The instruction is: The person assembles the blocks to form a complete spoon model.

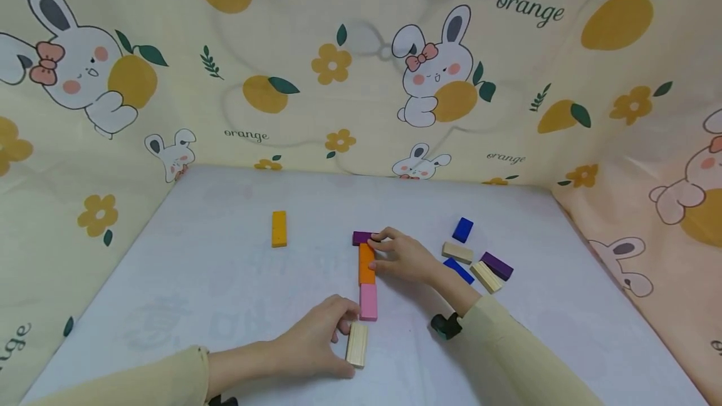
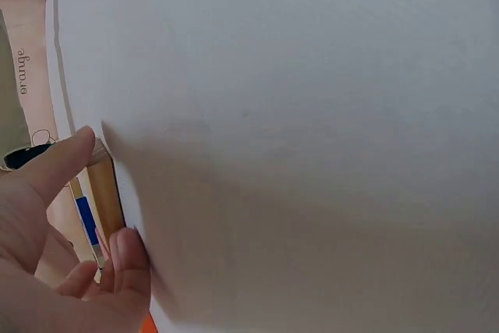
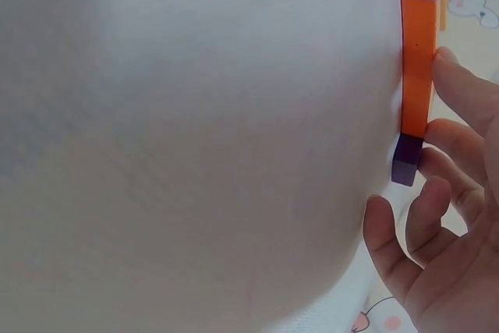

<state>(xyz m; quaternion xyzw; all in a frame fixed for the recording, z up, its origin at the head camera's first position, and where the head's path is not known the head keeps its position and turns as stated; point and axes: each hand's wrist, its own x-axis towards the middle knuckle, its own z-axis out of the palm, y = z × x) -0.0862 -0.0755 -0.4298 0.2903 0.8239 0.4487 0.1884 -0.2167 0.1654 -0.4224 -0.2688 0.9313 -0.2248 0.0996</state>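
A column of blocks lies on the white table: a purple block [image 1: 362, 239] set crosswise at the far end, then an orange block [image 1: 366, 265], then a pink block [image 1: 368, 302]. Just nearer lies a plain wooden block [image 1: 356, 346], slightly tilted from the column's line. My left hand [image 1: 313, 340] pinches this wooden block by its two ends, thumb at the near end. With fingers loosely bent, my right hand [image 1: 408, 259] touches the right side of the orange and purple blocks. In the right wrist view, its fingertips [image 3: 444, 56] rest along the orange block [image 3: 419, 64].
A yellow block [image 1: 279, 229] lies alone at the back left. To the right are loose blocks: a blue block [image 1: 463, 230], another blue block [image 1: 458, 270], two wooden ones and a purple one [image 1: 497, 265]. A patterned cloth [image 1: 361, 105] walls the table's back and sides.
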